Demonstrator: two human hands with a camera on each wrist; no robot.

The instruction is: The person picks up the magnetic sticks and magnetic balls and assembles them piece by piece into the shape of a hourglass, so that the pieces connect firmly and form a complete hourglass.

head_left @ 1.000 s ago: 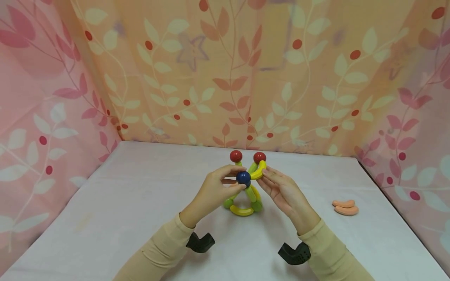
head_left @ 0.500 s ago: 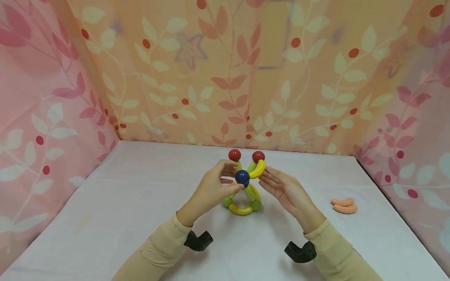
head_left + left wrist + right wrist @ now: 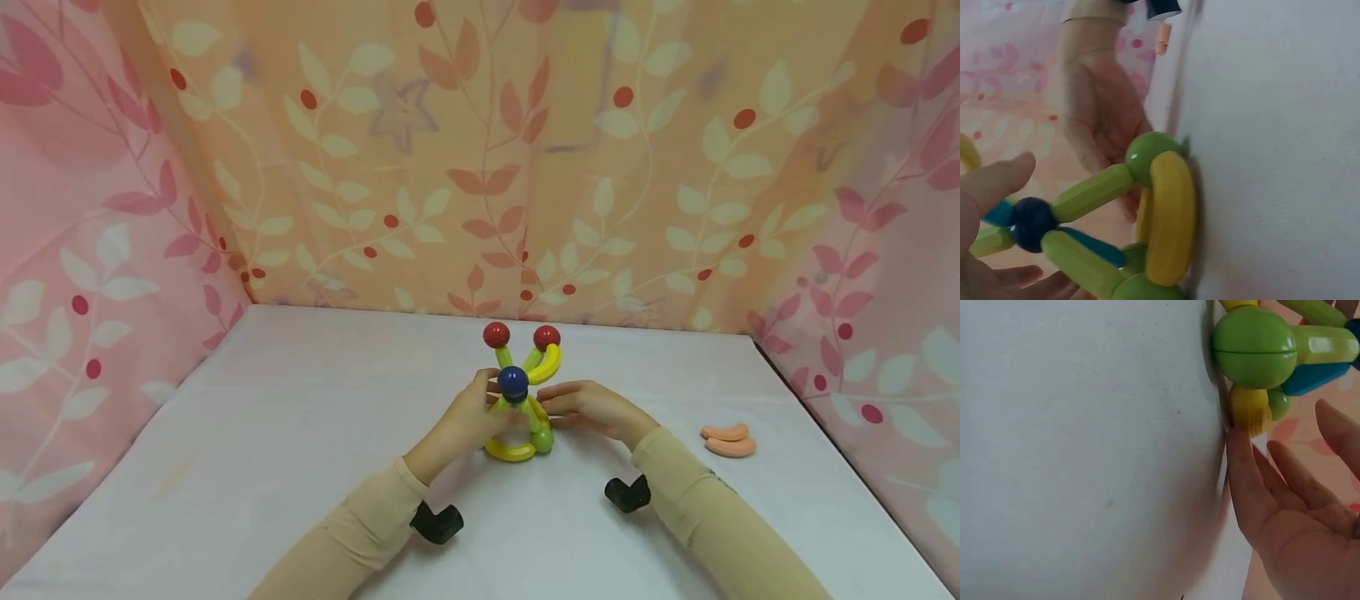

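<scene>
A toy figure of balls and sticks stands on the table, with a dark blue ball (image 3: 513, 383) at its middle. Two red balls (image 3: 497, 335) top its upper green sticks, and a yellow curved stick (image 3: 547, 365) joins the right one. Its base has green balls (image 3: 1152, 156), yellow curved sticks (image 3: 1172, 219) and a teal stick (image 3: 1094, 245). My left hand (image 3: 471, 415) is around the left side, thumb extended, some fingers hidden behind the figure. From the right, my right hand (image 3: 596, 410) reaches in with straight fingers, one fingertip right at a yellow base stick (image 3: 1251, 412).
Two orange curved sticks (image 3: 731, 447) lie together on the white table (image 3: 300, 400) at the right. Patterned cloth (image 3: 480, 167) walls the back and both sides. A black wrist-worn piece (image 3: 438, 523) hangs below each sleeve.
Both hands have moved down from the blue ball and upper yellow stick to the figure's lower part. The right hand has let go of the yellow curved stick, which stays attached.
</scene>
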